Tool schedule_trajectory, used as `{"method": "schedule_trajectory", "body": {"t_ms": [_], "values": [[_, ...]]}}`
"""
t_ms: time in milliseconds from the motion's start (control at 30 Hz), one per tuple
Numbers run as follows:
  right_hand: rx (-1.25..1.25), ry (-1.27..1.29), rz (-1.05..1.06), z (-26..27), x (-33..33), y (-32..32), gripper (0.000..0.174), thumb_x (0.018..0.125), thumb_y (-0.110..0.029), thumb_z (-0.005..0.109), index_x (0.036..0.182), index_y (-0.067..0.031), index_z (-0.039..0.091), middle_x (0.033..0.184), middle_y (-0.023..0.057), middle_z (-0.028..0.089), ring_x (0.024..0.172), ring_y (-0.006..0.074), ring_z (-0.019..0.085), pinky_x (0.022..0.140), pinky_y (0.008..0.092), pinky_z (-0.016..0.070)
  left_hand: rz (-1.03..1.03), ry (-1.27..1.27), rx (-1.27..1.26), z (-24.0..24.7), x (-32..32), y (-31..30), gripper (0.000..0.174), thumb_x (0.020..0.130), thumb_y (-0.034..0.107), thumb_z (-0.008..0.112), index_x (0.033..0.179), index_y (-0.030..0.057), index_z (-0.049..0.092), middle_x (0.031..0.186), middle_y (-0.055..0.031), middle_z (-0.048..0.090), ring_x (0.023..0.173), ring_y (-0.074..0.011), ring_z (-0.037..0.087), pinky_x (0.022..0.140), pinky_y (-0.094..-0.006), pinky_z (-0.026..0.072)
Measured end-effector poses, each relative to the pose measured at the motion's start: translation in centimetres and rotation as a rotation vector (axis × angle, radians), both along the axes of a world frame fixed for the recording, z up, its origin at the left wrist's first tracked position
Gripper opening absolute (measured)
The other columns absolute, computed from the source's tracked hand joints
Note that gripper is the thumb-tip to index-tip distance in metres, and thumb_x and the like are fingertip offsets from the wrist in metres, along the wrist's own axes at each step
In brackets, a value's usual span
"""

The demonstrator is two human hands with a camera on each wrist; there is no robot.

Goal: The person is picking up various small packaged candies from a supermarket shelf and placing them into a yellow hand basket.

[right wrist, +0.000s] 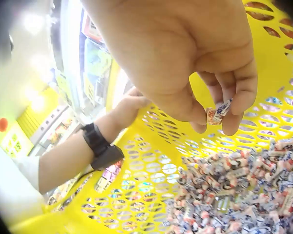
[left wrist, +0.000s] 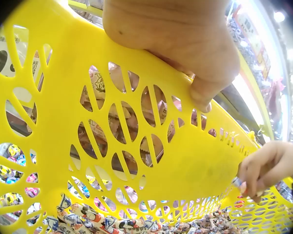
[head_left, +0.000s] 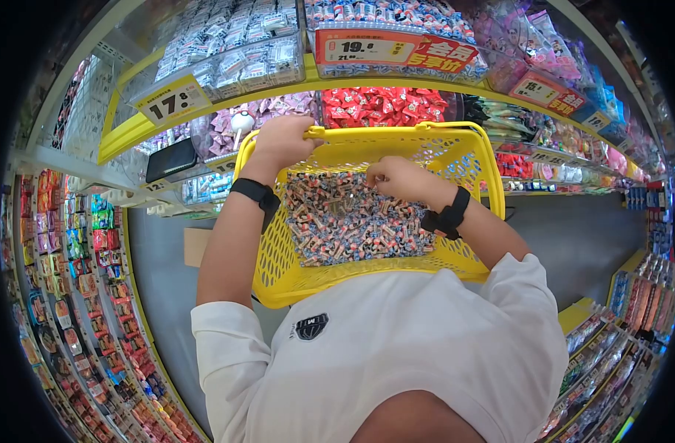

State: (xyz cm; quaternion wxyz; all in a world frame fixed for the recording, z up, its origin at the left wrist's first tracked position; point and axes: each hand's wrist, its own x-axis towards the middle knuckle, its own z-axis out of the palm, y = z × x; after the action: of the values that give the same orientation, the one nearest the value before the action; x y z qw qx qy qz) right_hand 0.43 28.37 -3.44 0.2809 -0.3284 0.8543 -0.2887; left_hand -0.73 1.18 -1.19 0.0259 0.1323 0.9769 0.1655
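Observation:
A yellow shopping basket (head_left: 274, 255) with pierced walls holds a thick layer of wrapped candies (head_left: 352, 229) in white, blue and pink twists. My left hand (head_left: 287, 140) grips its far rim near the left corner; the left wrist view shows the thumb hooked over the inner side. Above the candies, inside the basket, hovers my right hand (head_left: 405, 181). Between its thumb and fingertips it pinches one small wrapped candy (right wrist: 218, 114), best seen in the right wrist view.
Shelf bins behind the basket carry red-wrapped sweets (head_left: 385, 107) and purple packets, with price signs (head_left: 176, 101) above. A dark phone-like slab (head_left: 171, 159) lies on the shelf edge at left. Racks of packaged snacks (head_left: 94, 310) line the left, and more shelves (head_left: 610, 362) stand at right.

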Motion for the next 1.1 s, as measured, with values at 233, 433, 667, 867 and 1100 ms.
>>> {"method": "schedule_trajectory", "body": {"t_ms": [233, 433, 667, 867, 1100], "values": [[-0.261, 0.007, -0.103, 6.9, -1.1, 0.0, 0.012, 0.087, -0.007, 0.059, 0.097, -0.0044, 0.066, 0.087, 0.0063, 0.063, 0.075, 0.0149, 0.060, 0.067, 0.0282, 0.0483, 0.000, 0.004, -0.004, -0.1, 0.0, 0.0, 0.028, 0.077, 0.034, 0.073, 0.086, 0.0091, 0.065, 0.081, -0.0130, 0.066, 0.082, -0.0351, 0.064, 0.070, -0.0470, 0.0478], [-0.490, -0.034, -0.188, 11.6, -1.6, 0.3, 0.012, 0.086, -0.007, 0.059, 0.096, -0.0042, 0.065, 0.080, 0.0003, 0.059, 0.067, 0.0063, 0.051, 0.059, 0.0236, 0.0419, 0.001, 0.005, -0.010, -0.3, -0.1, -0.2, 0.028, 0.077, 0.034, 0.073, 0.086, 0.0091, 0.066, 0.080, -0.0130, 0.066, 0.082, -0.0348, 0.064, 0.071, -0.0467, 0.0479], [-0.617, 0.055, -0.210, 16.7, -3.8, 0.7, 0.012, 0.092, -0.007, 0.059, 0.103, -0.0049, 0.064, 0.084, -0.0049, 0.058, 0.070, 0.0008, 0.051, 0.059, 0.0183, 0.0391, 0.016, -0.013, -0.038, -0.1, -0.1, 0.0, 0.029, 0.077, 0.037, 0.073, 0.085, 0.0101, 0.067, 0.082, -0.0108, 0.067, 0.084, -0.0321, 0.065, 0.073, -0.0451, 0.0497], [-0.675, 0.125, -0.233, 20.8, -5.7, 0.1, 0.016, 0.096, -0.016, 0.055, 0.103, -0.0058, 0.064, 0.083, -0.0025, 0.060, 0.064, 0.0022, 0.054, 0.055, 0.0184, 0.0382, 0.013, -0.020, -0.052, 0.0, -0.2, 0.0, 0.029, 0.077, 0.038, 0.073, 0.084, 0.0102, 0.067, 0.082, -0.0105, 0.068, 0.084, -0.0317, 0.065, 0.073, -0.0450, 0.0498], [-0.667, 0.124, -0.307, 23.5, -8.3, -0.6, 0.011, 0.090, -0.007, 0.057, 0.092, -0.0025, 0.066, 0.080, -0.0024, 0.063, 0.068, 0.0033, 0.057, 0.056, 0.0182, 0.0428, 0.019, -0.024, -0.038, 0.2, 0.0, 0.1, 0.030, 0.078, 0.039, 0.073, 0.084, 0.0099, 0.067, 0.082, -0.0108, 0.067, 0.084, -0.0317, 0.065, 0.073, -0.0450, 0.0498]]}}
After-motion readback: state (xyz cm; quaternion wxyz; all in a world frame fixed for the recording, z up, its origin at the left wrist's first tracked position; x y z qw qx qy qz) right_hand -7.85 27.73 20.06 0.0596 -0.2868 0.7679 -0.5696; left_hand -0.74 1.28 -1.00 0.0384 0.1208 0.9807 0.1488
